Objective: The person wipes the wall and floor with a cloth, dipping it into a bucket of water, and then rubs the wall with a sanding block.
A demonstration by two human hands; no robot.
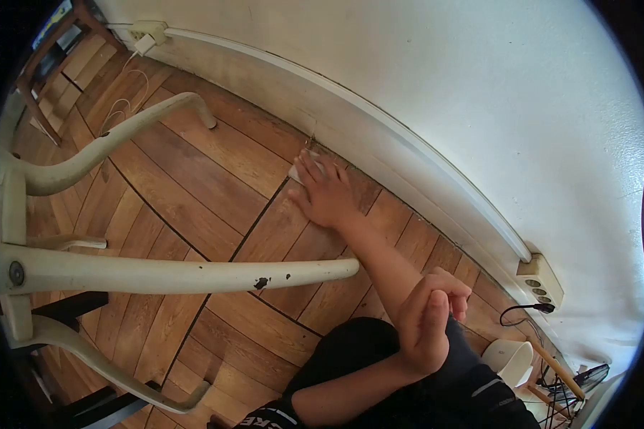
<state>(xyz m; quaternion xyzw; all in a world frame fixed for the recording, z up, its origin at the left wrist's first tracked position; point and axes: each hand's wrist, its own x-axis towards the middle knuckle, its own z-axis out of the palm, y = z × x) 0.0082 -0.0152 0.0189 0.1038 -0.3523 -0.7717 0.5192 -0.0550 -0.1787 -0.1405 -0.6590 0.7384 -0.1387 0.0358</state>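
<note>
My right hand [328, 193] reaches down to the wooden floor beside the wall, palm down with its fingers spread. Under the fingers it presses a small white cloth [294, 174] to the boards. Only the edges of the cloth show. Nearer to me, my left hand [431, 322] hovers over my knee and crosses in front of the right forearm. Its fingers are curled in with the thumb against them, and nothing shows in it. A chipped cream chair leg [193, 277] ends just left of my right forearm.
The white wall [436, 93] has a cable trunking running along it to a socket block [540, 280] with a black plug. A white container [509, 361] stands at lower right among cables. A white charger [144, 44] and a brown wooden chair [32, 79] are at upper left.
</note>
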